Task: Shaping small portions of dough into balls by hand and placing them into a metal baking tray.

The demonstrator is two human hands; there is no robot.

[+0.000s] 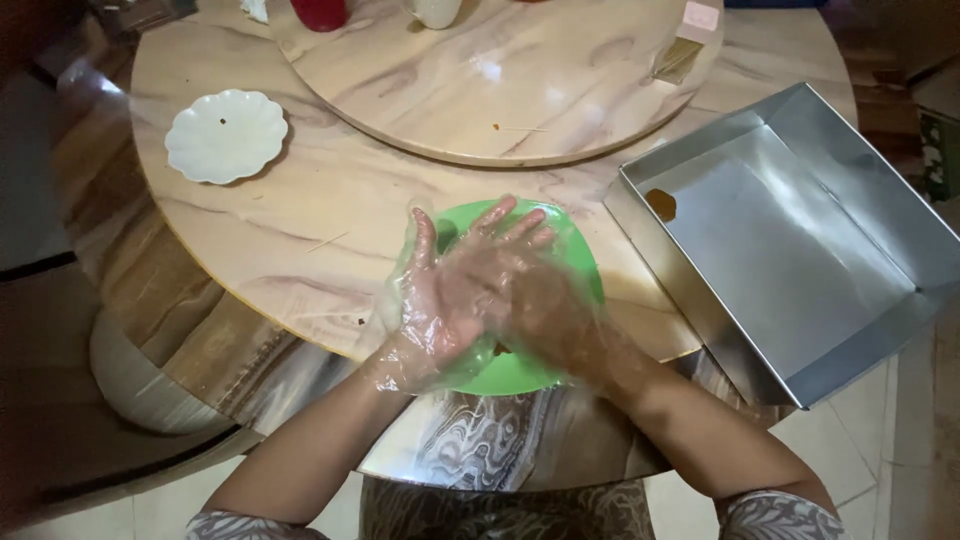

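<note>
Gloved hands above a green plate [560, 375], frame centre.
Left hand [435, 300] and right hand [535, 300] pressed together, fingers spread, holding nothing visible; metal tray [800, 260] at right.

Head camera looks down, close; table [330, 215] below.

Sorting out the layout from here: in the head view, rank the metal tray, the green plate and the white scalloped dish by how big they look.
1. Metal tray, plainly the largest.
2. Green plate, partly hidden under the gloved hands.
3. White scalloped dish, smallest, though it lies farther from the camera, so its gap to the green plate is unsure.
</note>
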